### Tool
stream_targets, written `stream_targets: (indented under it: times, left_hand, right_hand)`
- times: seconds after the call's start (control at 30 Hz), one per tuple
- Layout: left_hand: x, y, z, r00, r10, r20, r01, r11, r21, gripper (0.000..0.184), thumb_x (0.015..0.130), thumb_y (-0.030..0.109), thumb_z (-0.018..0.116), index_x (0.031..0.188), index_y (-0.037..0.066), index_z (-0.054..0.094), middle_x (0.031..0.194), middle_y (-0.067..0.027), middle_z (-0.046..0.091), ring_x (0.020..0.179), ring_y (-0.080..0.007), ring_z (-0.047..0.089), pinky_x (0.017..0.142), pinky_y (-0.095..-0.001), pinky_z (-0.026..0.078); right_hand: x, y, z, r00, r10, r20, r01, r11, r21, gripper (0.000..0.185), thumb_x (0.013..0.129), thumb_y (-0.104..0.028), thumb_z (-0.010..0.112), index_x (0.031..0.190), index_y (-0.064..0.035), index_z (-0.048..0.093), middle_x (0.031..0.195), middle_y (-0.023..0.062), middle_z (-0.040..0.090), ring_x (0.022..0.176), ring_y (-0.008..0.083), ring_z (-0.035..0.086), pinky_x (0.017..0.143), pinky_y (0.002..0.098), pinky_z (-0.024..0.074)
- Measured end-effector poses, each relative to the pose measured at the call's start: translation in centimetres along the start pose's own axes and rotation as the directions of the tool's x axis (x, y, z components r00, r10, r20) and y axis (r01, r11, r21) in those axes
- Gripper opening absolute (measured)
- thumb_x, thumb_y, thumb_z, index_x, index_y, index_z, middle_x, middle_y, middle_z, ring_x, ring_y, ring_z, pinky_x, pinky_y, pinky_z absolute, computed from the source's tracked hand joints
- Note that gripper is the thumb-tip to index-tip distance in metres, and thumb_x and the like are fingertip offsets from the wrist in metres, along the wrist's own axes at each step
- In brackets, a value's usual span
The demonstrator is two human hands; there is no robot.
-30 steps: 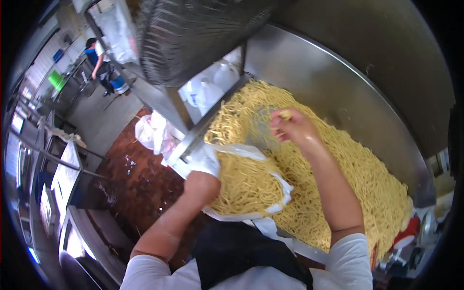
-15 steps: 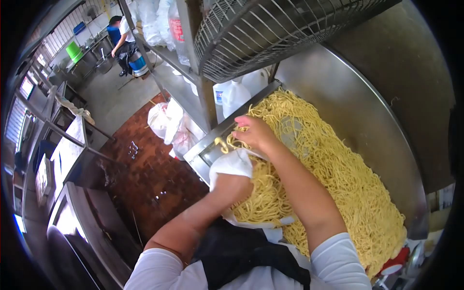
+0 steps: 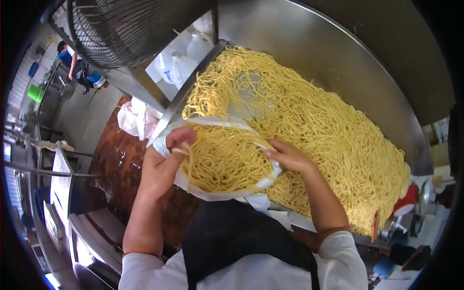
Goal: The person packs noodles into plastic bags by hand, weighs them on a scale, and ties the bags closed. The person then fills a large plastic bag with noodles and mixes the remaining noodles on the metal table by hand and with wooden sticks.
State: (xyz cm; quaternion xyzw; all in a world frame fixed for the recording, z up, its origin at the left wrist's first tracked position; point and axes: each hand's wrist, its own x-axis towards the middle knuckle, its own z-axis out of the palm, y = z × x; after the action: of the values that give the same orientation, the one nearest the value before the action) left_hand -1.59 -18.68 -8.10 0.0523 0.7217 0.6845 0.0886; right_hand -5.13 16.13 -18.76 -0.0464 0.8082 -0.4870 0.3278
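Note:
A white plastic bag (image 3: pixel 211 196) full of yellow noodles (image 3: pixel 227 162) gapes in front of my apron, at the near edge of a metal table. My left hand (image 3: pixel 166 159) is curled round the bag's left rim, and a few noodle strands hang by its thumb. At the opposite side, my right hand (image 3: pixel 290 157) pinches the rim between thumb and fingers. Behind the bag and to its right spreads a large heap of loose noodles (image 3: pixel 333 159). A patch of bare metal (image 3: pixel 251 92) shows through the heap near the far left corner.
A wire fan (image 3: pixel 116 34) hangs at the upper left, above plastic jugs (image 3: pixel 179 67). White bags (image 3: pixel 137 118) sit beside the table over a brown tiled floor (image 3: pixel 121 154). A seated person (image 3: pixel 79 67) is far back. A red object (image 3: pixel 406 203) lies at the right.
My left hand has moved from over the bag to its left rim. My right hand has come back from the far side to the right rim. The bag's mouth is wider, and the view has shifted right.

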Motion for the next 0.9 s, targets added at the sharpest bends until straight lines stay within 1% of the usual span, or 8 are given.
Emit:
stream_targets:
  times: [0.07,0.23,0.4,0.53,0.67,0.73,0.8,0.9]
  left_hand:
    - [1.0,1.0,2.1,0.987,0.096,-0.126,-0.099,0.995,-0.021,0.036,0.095,0.012,0.055,0.128,-0.003,0.055,0.117,-0.0094,0.064,0.105,-0.0159,0.059,0.092,-0.0306,0.045]
    - [1.9,6.9,7.1,0.993,0.101,-0.054,-0.112,0.946,-0.303,0.056,0.095,0.032,0.059,0.134,-0.007,0.047,0.121,-0.0155,0.061,0.105,-0.0215,0.063,0.091,-0.0325,0.048]
    - [4.1,6.4,6.7,0.998,0.062,0.011,-0.053,0.923,-0.381,0.066,0.092,0.036,0.062,0.138,-0.006,0.041,0.125,-0.0177,0.058,0.102,-0.0221,0.064,0.084,-0.0301,0.053]
    - [3.9,5.2,4.8,0.989,0.145,0.025,-0.121,0.898,-0.422,0.069,0.091,0.036,0.062,0.139,-0.008,0.039,0.123,-0.0181,0.059,0.071,-0.0134,0.056,0.060,-0.0241,0.047]
    - [3.7,4.7,3.0,0.969,0.219,0.118,-0.124,0.836,-0.534,0.076,0.093,0.035,0.059,0.145,-0.009,0.025,0.112,-0.0087,0.064,0.064,-0.0073,0.048,0.050,-0.0189,0.038]
    - [3.6,4.5,1.8,0.988,0.148,-0.036,-0.138,0.770,-0.622,0.069,0.093,0.029,0.058,0.143,-0.010,0.030,0.099,-0.0069,0.063,0.055,-0.0066,0.048,0.043,-0.0181,0.037]
    - [3.4,3.7,-0.7,0.987,0.135,-0.084,-0.158,0.767,-0.622,0.066,0.095,0.027,0.054,0.144,-0.009,0.028,0.093,-0.0052,0.059,0.053,-0.0062,0.046,0.042,-0.0176,0.036]
    - [3.0,2.1,-3.4,0.989,0.145,-0.040,-0.138,0.764,-0.630,0.065,0.097,0.027,0.051,0.145,-0.009,0.026,0.094,-0.0053,0.058,0.053,-0.0060,0.044,0.042,-0.0178,0.035]
  right_hand:
    - [-2.9,1.1,1.3,1.000,-0.002,-0.013,0.003,0.993,0.115,0.081,0.084,-0.053,0.067,0.139,0.0033,0.045,0.129,0.0235,0.056,0.115,0.0290,0.057,0.097,0.0367,0.0449]
    - [-6.4,-3.4,5.3,0.955,-0.195,-0.224,0.236,0.956,0.173,0.106,0.073,-0.051,0.079,0.145,0.0084,0.028,0.141,0.0285,0.043,0.131,0.0355,0.045,0.109,0.0381,0.0349]
    - [-6.3,-6.2,8.5,0.910,-0.334,-0.248,0.262,0.923,-0.282,0.129,0.062,-0.058,0.083,0.146,0.0113,0.014,0.144,0.0378,0.030,0.137,0.0458,0.032,0.114,0.0429,0.0274]
    - [-4.9,-7.5,11.7,0.925,-0.270,-0.268,0.141,0.897,-0.420,0.134,0.062,-0.067,0.078,0.148,0.0089,0.009,0.146,0.0392,0.024,0.137,0.0518,0.027,0.113,0.0512,0.0265]
    - [-2.5,-5.6,11.6,0.891,-0.335,-0.305,0.064,0.759,-0.648,0.115,0.069,-0.042,0.080,0.150,0.0042,0.011,0.144,0.0371,0.029,0.131,0.0482,0.037,0.105,0.0522,0.0351]
    - [-2.7,-4.5,10.5,0.811,-0.432,-0.394,0.069,0.739,-0.670,0.099,0.072,-0.024,0.075,0.149,0.0008,0.019,0.137,0.0312,0.042,0.122,0.0427,0.048,0.097,0.0491,0.0430]
    - [-3.3,-3.7,8.6,0.924,-0.206,-0.322,0.040,0.890,-0.455,0.087,0.074,-0.014,0.068,0.148,-0.0016,0.024,0.125,0.0280,0.053,0.114,0.0416,0.053,0.092,0.0466,0.0471]
    - [-5.1,-1.7,6.9,0.868,-0.169,-0.467,-0.045,0.910,-0.413,0.075,0.075,-0.010,0.062,0.144,-0.0063,0.035,0.111,0.0242,0.061,0.102,0.0408,0.060,0.085,0.0457,0.0502]
